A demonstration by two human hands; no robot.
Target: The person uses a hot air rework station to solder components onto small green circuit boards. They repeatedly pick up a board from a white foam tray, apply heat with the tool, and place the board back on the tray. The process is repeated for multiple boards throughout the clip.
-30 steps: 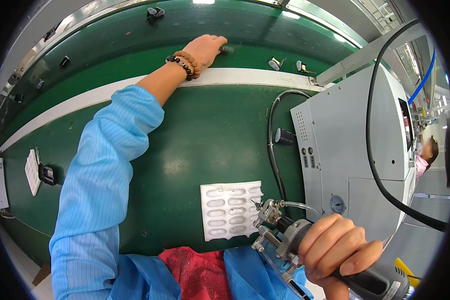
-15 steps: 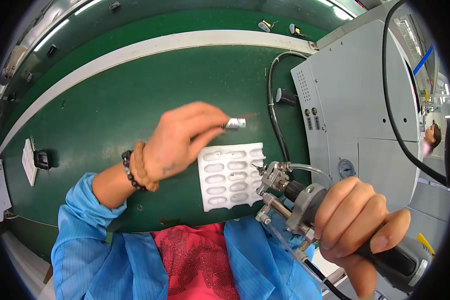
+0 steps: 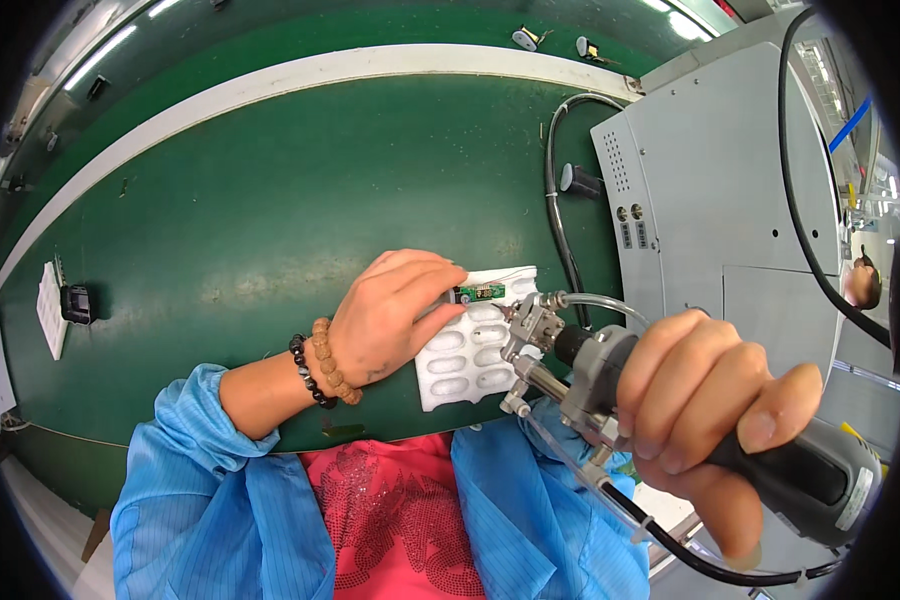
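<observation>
Between the thumb and fingers of my left hand [image 3: 395,312] is a small device with a green circuit board [image 3: 485,293] facing up. It is at the far end of a white moulded tray [image 3: 427,396] with rows of oval hollows; my fingers cover its left end. In my right hand [image 3: 705,410] is a power screwdriver [image 3: 595,375] with a black grip and a metal head, fed by a clear tube and a black hose. Its tip points left and sits close to the circuit board; whether they touch I cannot tell.
A large grey machine [image 3: 710,180] stands on the right of the green bench [image 3: 270,200], a black cable [image 3: 553,190] beside it. A small dark cylinder [image 3: 582,181] lies by the machine. At the far left are another white tray [image 3: 50,310] and a black box [image 3: 77,304].
My left hand has come down toward me with the device, from beyond the tray to its far end. The green circuit board now faces up. The screwdriver tip has shifted slightly toward it.
</observation>
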